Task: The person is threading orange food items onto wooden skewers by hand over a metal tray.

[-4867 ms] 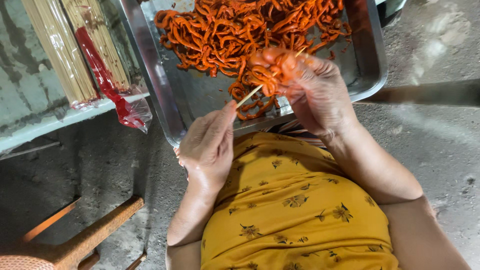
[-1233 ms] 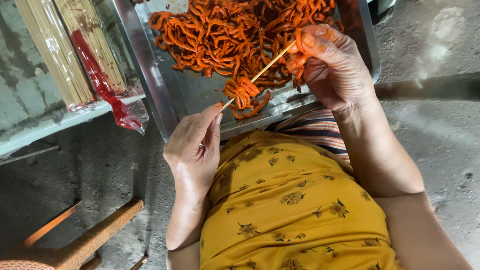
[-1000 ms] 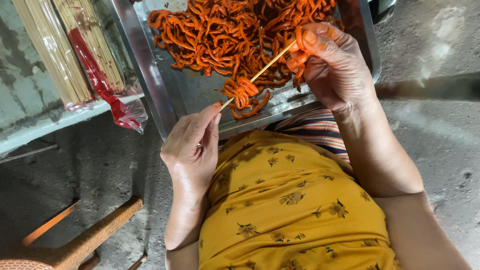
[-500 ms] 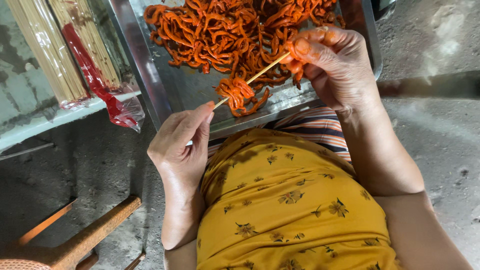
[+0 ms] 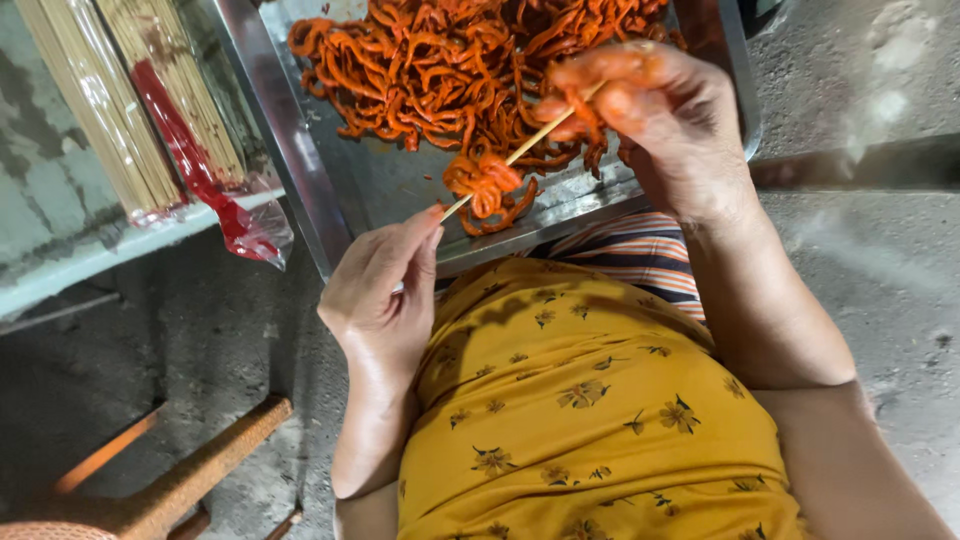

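My left hand (image 5: 382, 290) pinches the lower end of a thin bamboo skewer (image 5: 522, 152). A curled clump of orange-red marinated strips (image 5: 487, 187) sits threaded on the skewer's middle. My right hand (image 5: 668, 122), smeared with orange sauce, grips the skewer's upper end together with a strip of the meat. Both hands hover over the near edge of a metal tray (image 5: 290, 150) that holds a large heap of the same orange strips (image 5: 450, 60).
Clear packs of bamboo skewers (image 5: 120, 110) and a red plastic bag (image 5: 215, 195) lie on a pale ledge at the left. A rusty bar (image 5: 190, 475) crosses the concrete floor at lower left. My yellow flowered top (image 5: 580, 400) fills the foreground.
The threaded clump has slid down the skewer toward my left hand. My left hand has shifted slightly left and down; my right hand stays at the upper end.
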